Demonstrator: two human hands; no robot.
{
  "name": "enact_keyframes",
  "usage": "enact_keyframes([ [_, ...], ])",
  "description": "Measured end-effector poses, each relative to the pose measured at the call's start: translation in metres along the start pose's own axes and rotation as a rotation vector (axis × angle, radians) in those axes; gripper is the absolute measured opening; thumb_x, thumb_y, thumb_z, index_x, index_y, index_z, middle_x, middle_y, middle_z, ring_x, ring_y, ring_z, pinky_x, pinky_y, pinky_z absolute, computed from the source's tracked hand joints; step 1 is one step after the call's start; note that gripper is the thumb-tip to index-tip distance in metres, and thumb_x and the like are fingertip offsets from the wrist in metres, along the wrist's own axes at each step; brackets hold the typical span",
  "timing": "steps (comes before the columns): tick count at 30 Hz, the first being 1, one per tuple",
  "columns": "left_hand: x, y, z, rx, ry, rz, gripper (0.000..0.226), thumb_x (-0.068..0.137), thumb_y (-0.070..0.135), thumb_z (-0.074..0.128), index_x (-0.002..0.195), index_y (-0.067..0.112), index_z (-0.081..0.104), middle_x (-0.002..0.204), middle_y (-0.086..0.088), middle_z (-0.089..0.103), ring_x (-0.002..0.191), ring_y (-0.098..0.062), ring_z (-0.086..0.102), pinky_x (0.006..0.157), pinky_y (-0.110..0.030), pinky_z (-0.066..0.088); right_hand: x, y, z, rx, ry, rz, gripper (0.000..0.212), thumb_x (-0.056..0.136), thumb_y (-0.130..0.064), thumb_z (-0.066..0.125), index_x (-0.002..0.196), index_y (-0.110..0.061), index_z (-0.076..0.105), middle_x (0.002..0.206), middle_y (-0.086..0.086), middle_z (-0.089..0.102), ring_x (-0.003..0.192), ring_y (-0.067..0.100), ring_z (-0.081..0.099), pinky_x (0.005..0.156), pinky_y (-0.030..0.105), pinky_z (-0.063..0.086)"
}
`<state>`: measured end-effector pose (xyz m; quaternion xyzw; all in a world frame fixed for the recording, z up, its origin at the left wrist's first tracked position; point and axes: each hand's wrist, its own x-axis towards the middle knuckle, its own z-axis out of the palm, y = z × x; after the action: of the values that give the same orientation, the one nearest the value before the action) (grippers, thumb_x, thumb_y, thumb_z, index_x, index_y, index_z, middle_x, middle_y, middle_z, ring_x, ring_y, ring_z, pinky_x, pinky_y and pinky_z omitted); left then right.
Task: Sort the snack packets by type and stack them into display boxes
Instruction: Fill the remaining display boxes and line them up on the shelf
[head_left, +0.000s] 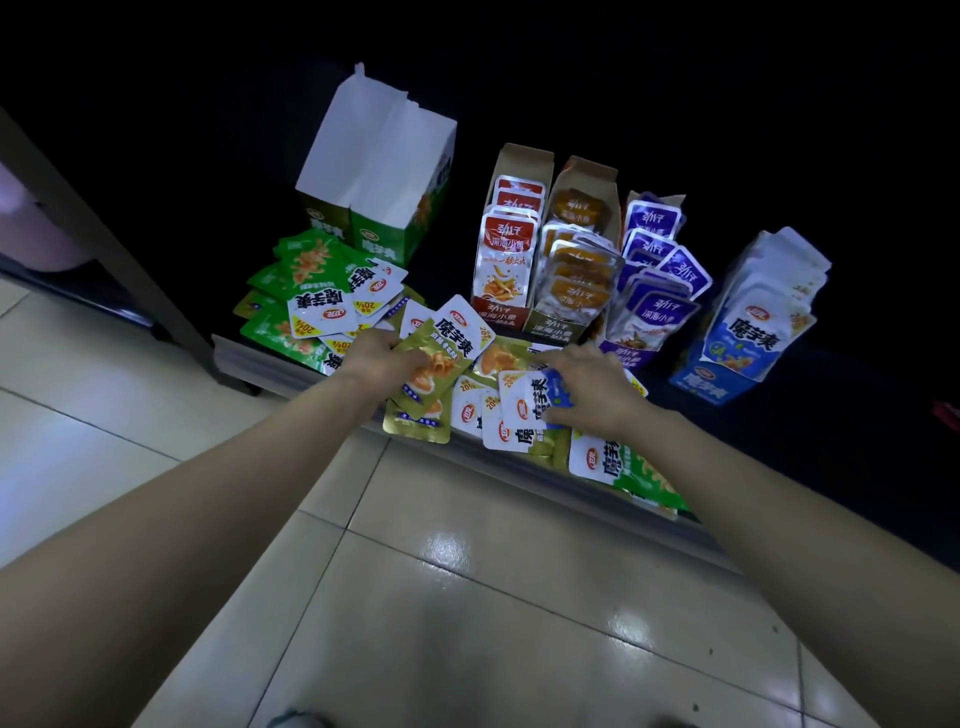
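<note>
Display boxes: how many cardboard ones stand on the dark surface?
5: tall green-and-white cardboard box back left; red box, gold-brown box and purple box side by side; blue box far right. More may hide in darkness.

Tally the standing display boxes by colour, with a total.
Green box: 1
Red box: 1
Gold box: 1
Purple box: 1
Blue box: 1
Total: 5

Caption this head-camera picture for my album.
Left hand grips an olive packet; right hand touches a blue packet before filled display boxes.
</note>
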<state>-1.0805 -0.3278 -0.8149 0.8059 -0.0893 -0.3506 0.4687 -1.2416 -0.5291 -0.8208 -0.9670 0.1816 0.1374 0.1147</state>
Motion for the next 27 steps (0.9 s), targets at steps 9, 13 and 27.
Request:
enact_keyframes([
  [9, -0.019, 0.017, 0.032, -0.038, -0.190, -0.070, 0.006, 0.088, 0.007, 0.066, 0.083, 0.007, 0.063, 0.094, -0.018, 0.069, 0.061, -0.016, 0.064, 0.063, -0.028, 0.054, -0.042, 0.035, -0.029, 0.946, 0.294, 0.064, 0.030, 0.096, -0.017, 0.060, 0.124, -0.014, 0.050, 0.111, 0.000, 0.064, 0.089, 0.009, 0.066, 0.075, 0.026, 0.054],
  [13, -0.021, 0.030, 0.059, -0.045, -0.256, -0.093, 0.006, 0.086, 0.009, 0.069, 0.081, 0.008, 0.066, 0.078, -0.013, 0.071, 0.057, -0.020, 0.065, 0.055, -0.027, 0.053, -0.064, 0.071, -0.048, 1.142, 0.651, 0.237, 0.022, 0.098, -0.009, 0.055, 0.118, -0.014, 0.049, 0.105, 0.002, 0.066, 0.085, 0.002, 0.068, 0.075, 0.022, 0.056],
  [27, -0.032, 0.055, 0.163, -0.003, -0.355, -0.026, 0.069, 0.082, 0.024, 0.076, 0.140, 0.002, 0.045, 0.136, -0.011, 0.055, 0.116, -0.022, 0.056, 0.103, -0.036, 0.044, -0.085, 0.165, -0.047, 0.882, 0.822, 0.435, 0.018, 0.090, -0.007, 0.064, 0.107, -0.007, 0.062, 0.095, 0.007, 0.068, 0.089, 0.023, 0.066, 0.082, 0.043, 0.055],
])
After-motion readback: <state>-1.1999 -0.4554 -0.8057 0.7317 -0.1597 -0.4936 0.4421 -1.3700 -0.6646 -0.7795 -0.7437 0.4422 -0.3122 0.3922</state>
